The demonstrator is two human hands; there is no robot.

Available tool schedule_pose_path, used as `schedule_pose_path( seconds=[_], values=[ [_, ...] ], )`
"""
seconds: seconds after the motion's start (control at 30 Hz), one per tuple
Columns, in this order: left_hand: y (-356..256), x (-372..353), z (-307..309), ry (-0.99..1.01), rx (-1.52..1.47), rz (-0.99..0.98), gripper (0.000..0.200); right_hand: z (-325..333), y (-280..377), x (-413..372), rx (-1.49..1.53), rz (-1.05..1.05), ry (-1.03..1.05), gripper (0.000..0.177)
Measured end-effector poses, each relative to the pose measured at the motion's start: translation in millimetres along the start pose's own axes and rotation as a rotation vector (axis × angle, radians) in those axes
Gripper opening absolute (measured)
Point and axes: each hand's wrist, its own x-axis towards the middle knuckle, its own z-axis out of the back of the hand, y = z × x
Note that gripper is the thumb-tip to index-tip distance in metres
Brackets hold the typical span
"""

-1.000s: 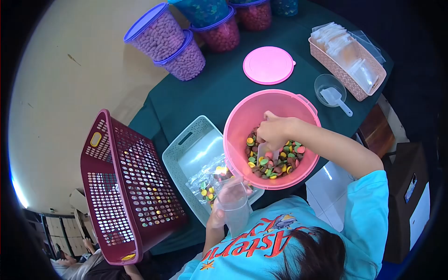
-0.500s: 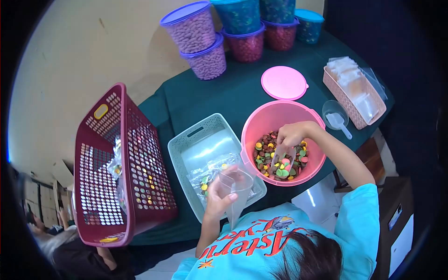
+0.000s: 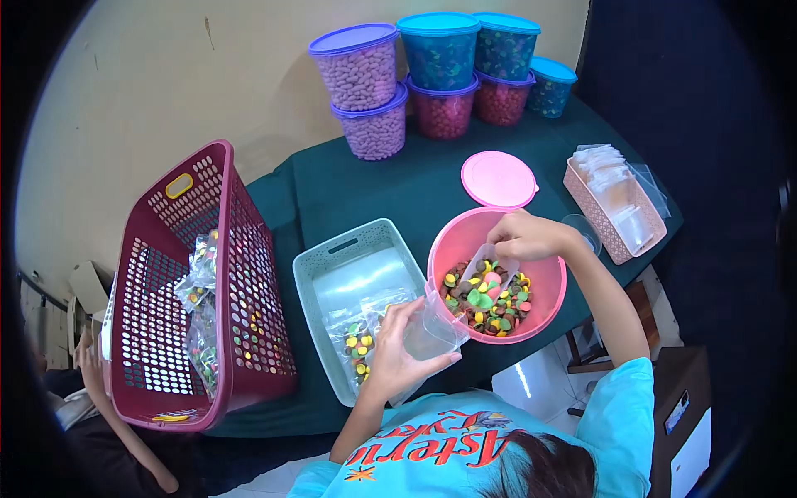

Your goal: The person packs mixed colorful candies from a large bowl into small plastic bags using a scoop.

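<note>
My right hand (image 3: pixel 525 236) grips a translucent scoop (image 3: pixel 476 266) loaded with brown, yellow, green and pink candies. The scoop is tilted over the pink tub (image 3: pixel 551 290), which holds more of the colourful candies (image 3: pixel 505 319). My left hand (image 3: pixel 397 355) is closed around a clear plastic bag (image 3: pixel 432 330), its mouth spread beside the tub's left rim. Beneath and left of that hand, a pale green basket (image 3: pixel 320 286) contains filled clear packets (image 3: pixel 355 342).
A maroon laundry basket (image 3: pixel 226 332) with filled packets stands left. Stacked lidded tubs (image 3: pixel 359 75) line the back. Near the pink tub lie a pink lid (image 3: pixel 498 178) and a small basket of clear bags (image 3: pixel 610 220). Another person's arm (image 3: pixel 124 423) shows at lower left.
My right hand has raised the loaded scoop from among the candies toward the tub's left side. My left hand has brought the bag closer to the tub rim. The view has shifted.
</note>
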Motion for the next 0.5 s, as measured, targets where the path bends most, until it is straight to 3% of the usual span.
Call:
schedule_pose_path(
  seconds=[0.03, 0.13, 0.23, 0.37, 0.43, 0.5],
  values=[
    [-1.1, 0.2, -1.7, -0.002, 0.002, 0.004, 0.079, 0.1, 10.6, -0.5, 0.001, 0.003, -0.001, 0.021],
    [-0.8, -0.7, -8.0, -0.014, -0.039, 0.011, 0.078, -14.3, 35.1, 2.7, -0.607, 0.109, -0.067, 0.024],
    [-5.9, -2.6, -6.7, -0.005, -0.033, 0.024, 0.077, -28.4, 80.0, -9.3, -0.881, 0.229, -0.194, 0.026],
    [-3.5, -6.4, -4.3, -0.058, -0.011, 0.004, 0.077, -43.5, 116.0, -20.1, -1.071, 0.29, -0.221, 0.03],
    [-0.5, -9.0, -0.9, -0.082, -0.026, -0.023, 0.075, -50.3, 123.5, -24.3, -1.226, 0.296, -0.335, 0.03],
    [5.7, -13.0, -0.2, -0.083, -0.046, -0.025, 0.073, -49.7, 128.3, -32.3, -1.24, 0.253, -0.327, 0.024]
  ],
)
